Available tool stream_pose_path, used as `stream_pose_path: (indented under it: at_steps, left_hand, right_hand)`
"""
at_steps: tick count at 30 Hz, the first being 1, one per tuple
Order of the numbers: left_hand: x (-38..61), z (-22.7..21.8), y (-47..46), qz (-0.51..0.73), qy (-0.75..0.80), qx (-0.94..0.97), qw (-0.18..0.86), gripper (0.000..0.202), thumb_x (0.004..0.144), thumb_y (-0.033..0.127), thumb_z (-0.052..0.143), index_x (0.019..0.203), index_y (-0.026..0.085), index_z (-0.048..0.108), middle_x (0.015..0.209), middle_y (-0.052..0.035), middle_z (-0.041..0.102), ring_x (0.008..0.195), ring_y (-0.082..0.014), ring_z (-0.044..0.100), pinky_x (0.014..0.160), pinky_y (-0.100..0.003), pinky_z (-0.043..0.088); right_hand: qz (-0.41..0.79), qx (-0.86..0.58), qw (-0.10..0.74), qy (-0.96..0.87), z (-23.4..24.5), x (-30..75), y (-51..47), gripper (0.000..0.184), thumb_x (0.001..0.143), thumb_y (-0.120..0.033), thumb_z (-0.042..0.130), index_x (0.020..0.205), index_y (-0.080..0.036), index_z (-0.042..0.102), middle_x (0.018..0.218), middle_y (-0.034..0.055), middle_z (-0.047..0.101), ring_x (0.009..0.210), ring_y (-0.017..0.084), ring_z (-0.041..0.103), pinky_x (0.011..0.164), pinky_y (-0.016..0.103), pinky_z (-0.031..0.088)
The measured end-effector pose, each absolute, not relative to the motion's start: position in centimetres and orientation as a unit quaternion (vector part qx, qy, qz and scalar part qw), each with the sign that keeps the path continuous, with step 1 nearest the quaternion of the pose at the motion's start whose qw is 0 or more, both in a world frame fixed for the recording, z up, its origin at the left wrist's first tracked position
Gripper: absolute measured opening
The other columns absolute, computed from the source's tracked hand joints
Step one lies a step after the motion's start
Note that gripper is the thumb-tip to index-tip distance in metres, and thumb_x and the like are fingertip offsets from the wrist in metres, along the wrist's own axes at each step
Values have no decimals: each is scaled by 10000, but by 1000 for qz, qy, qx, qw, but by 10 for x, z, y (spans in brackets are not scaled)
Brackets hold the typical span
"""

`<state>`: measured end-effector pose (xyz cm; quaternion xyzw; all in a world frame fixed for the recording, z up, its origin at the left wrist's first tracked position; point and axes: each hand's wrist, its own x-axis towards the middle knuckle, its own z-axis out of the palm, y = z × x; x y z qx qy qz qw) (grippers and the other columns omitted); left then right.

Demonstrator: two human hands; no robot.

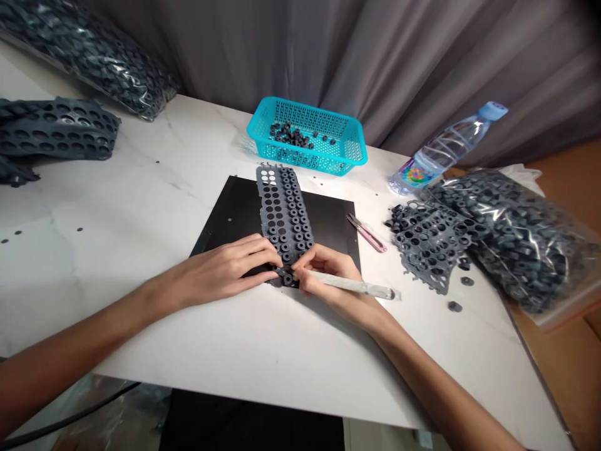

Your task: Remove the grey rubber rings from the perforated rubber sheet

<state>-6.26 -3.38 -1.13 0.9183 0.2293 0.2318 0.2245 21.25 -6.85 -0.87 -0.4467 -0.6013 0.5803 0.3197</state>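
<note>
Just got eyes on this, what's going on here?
A person works at a dark perforated sheet lying on a black board. The right hand holds a pale pen-like tool at the sheet's near end, where the left hand's fingertips also rest. Many holes on the sheet's left side are open; ring-shaped pieces fill the right side. Small dark pieces lie in the teal basket beyond.

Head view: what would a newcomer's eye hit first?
Probably the turquoise basket of small dark parts, at the back of the white table. Then the left hand and right hand, close together at the near end of a perforated sheet, the right holding a pale pen-like tool. Far right, a clear bag full of dark pieces.
</note>
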Motion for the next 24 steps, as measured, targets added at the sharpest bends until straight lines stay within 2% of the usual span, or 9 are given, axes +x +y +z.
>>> stream_pose_path:
  at_steps: [8, 16, 24]
  left_hand:
    - [-60, -10, -35, 242, 222, 920, 214, 206, 1123, 190, 580, 1297, 180, 690, 1171, -88, 750, 1136, -231, 685, 1040, -378, 541]
    - [-58, -9, -34, 238, 211, 928, 192, 192, 1132, 186, 556, 1287, 167, 668, 1173, -91, 747, 1125, -230, 674, 1053, -375, 527]
    - [-55, -9, -36, 248, 220, 925, 188, 192, 1130, 197, 549, 1243, 174, 703, 1134, -87, 760, 1075, -226, 680, 1015, -381, 547]
  right_hand:
    - [537, -453, 316, -637, -9, 210, -70, 81, 972, -265, 724, 970, -188, 751, 868, 12, 714, 749, 154, 598, 668, 257, 439]
    - [530, -453, 301, -651, -7, 208, -70, 62, 965, -241, 700, 957, -196, 743, 885, 7, 705, 790, 163, 595, 683, 259, 435]
    - [517, -453, 303, -660, -8, 208, -70, 32, 941, -208, 696, 934, -201, 726, 839, -6, 675, 736, 149, 549, 645, 254, 396]
